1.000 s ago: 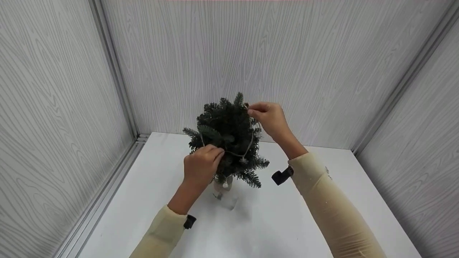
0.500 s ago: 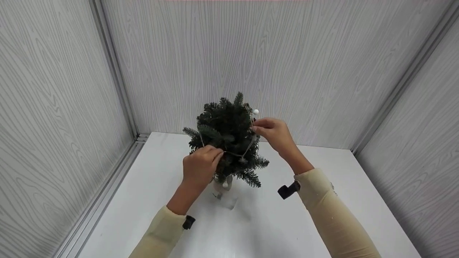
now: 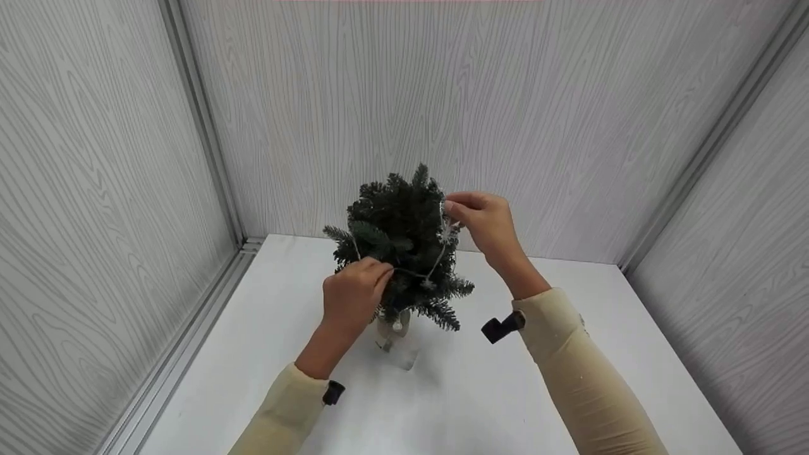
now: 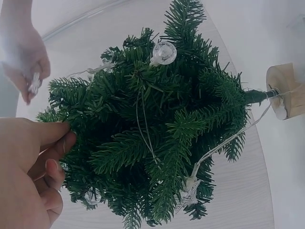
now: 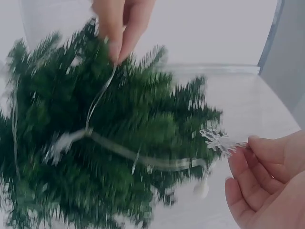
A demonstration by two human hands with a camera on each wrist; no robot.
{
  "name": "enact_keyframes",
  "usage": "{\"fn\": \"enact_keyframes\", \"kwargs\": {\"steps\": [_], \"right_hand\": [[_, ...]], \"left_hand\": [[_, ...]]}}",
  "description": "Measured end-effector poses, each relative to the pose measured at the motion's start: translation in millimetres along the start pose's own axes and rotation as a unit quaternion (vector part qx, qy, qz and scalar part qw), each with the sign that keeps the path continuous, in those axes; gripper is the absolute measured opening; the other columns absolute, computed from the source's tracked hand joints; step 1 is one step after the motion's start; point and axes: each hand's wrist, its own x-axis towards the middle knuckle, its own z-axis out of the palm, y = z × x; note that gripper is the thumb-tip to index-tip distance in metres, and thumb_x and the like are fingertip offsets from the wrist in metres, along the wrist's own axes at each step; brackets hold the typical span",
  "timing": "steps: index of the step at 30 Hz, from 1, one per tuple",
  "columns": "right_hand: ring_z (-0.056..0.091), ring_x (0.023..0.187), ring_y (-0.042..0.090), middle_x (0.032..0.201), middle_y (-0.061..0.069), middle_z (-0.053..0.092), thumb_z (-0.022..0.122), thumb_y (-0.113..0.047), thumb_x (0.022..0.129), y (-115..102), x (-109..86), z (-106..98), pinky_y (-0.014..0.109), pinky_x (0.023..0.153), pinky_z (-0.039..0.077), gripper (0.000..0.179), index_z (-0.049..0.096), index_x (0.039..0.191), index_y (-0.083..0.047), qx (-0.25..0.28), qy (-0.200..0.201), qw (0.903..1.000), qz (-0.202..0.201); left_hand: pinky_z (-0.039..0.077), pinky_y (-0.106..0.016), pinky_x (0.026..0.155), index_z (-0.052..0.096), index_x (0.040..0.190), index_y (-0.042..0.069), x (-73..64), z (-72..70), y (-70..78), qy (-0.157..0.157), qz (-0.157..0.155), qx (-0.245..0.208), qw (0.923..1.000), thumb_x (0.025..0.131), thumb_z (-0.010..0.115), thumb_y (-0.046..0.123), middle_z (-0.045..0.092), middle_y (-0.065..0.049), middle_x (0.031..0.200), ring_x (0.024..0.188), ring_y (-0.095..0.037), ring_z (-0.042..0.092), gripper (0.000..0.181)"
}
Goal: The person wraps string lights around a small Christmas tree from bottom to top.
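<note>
A small green artificial Christmas tree (image 3: 395, 215) stands on the white table, a string of lights (image 5: 138, 159) looped around its branches. My left hand (image 3: 355, 292) pinches the light string's thin wire at the front of the tree, and in the right wrist view that wire hangs from the fingertips. To the tree's right, my right hand (image 3: 490, 221) pinches the string beside a clear snowflake light (image 5: 218, 142). Another snowflake light (image 3: 428, 284) hangs between the hands. The left wrist view shows a clear globe light (image 4: 164, 53) and a star light (image 4: 187, 194) among the branches.
The tree's round wooden base (image 4: 282, 91) rests on the white table (image 3: 505, 392). Grey wood-grain panels (image 3: 474, 95) enclose the back and both sides. A small clear or white item (image 3: 399, 355) lies in front of the base, too faint to identify.
My right hand has come down from the tree's upper right, then risen slightly, with the string and a snowflake light now at its fingertips. The left hand has stayed nearly still.
</note>
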Motion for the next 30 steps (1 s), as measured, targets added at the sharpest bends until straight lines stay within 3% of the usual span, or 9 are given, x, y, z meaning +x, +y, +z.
{"fn": "enact_keyframes", "kwargs": {"steps": [4, 9, 16, 24, 30], "right_hand": [[0.063, 0.088, 0.031, 0.101, 0.02, 0.067, 0.067, -0.025, 0.091, -5, -0.3, 17, 0.04, 0.079, 0.052, 0.036, 0.068, 0.114, 0.003, 0.005, -0.017, 0.9998, 0.003], [0.062, 0.089, 0.043, 0.105, 0.034, 0.062, 0.064, -0.011, 0.092, -18, -6.1, 32, 0.048, 0.079, 0.052, 0.031, 0.064, 0.115, 0.01, 0.04, -0.034, 0.9986, -0.009], [0.061, 0.093, 0.046, 0.106, 0.034, 0.061, 0.059, -0.001, 0.093, -28, -17.2, 43, 0.051, 0.08, 0.051, 0.027, 0.061, 0.114, 0.015, 0.011, -0.029, 0.9983, -0.05], [0.061, 0.091, 0.045, 0.104, 0.034, 0.062, 0.058, -0.001, 0.094, -13, -17.0, 46, 0.054, 0.077, 0.051, 0.025, 0.062, 0.113, 0.015, -0.003, -0.031, 0.9966, -0.076], [0.064, 0.083, 0.037, 0.097, 0.025, 0.067, 0.064, -0.011, 0.092, 15, -4.2, 51, 0.049, 0.069, 0.053, 0.023, 0.068, 0.107, 0.006, 0.004, 0.033, 0.9944, -0.1]], "left_hand": [[0.048, -0.033, 0.044, 0.078, 0.087, 0.017, 0.0, 2.1, 0.6, 0.004, 0.0, -0.005, 1.0, 0.084, 0.075, 0.023, 0.069, 0.004, 0.08, 0.064, -0.014, 0.066, 0.007], [0.049, -0.033, 0.045, 0.078, 0.086, 0.018, -0.5, 5.1, 2.6, 0.01, 0.0, -0.005, 0.9999, 0.083, 0.076, 0.024, 0.069, 0.005, 0.08, 0.066, -0.014, 0.066, 0.007], [0.051, -0.033, 0.048, 0.078, 0.087, 0.018, -0.5, 5.0, 5.2, 0.007, -0.002, -0.007, 1.0, 0.083, 0.076, 0.024, 0.07, 0.005, 0.082, 0.069, -0.014, 0.067, 0.007], [0.049, -0.029, 0.045, 0.077, 0.088, 0.019, -0.8, 5.8, 3.8, -0.004, -0.003, 0.006, 1.0, 0.088, 0.071, 0.027, 0.07, 0.006, 0.083, 0.067, -0.012, 0.067, 0.01], [0.048, -0.03, 0.044, 0.077, 0.087, 0.019, -1.3, 6.8, 3.4, 0.005, -0.006, -0.002, 1.0, 0.085, 0.075, 0.024, 0.069, 0.006, 0.081, 0.066, -0.012, 0.066, 0.006]]}}
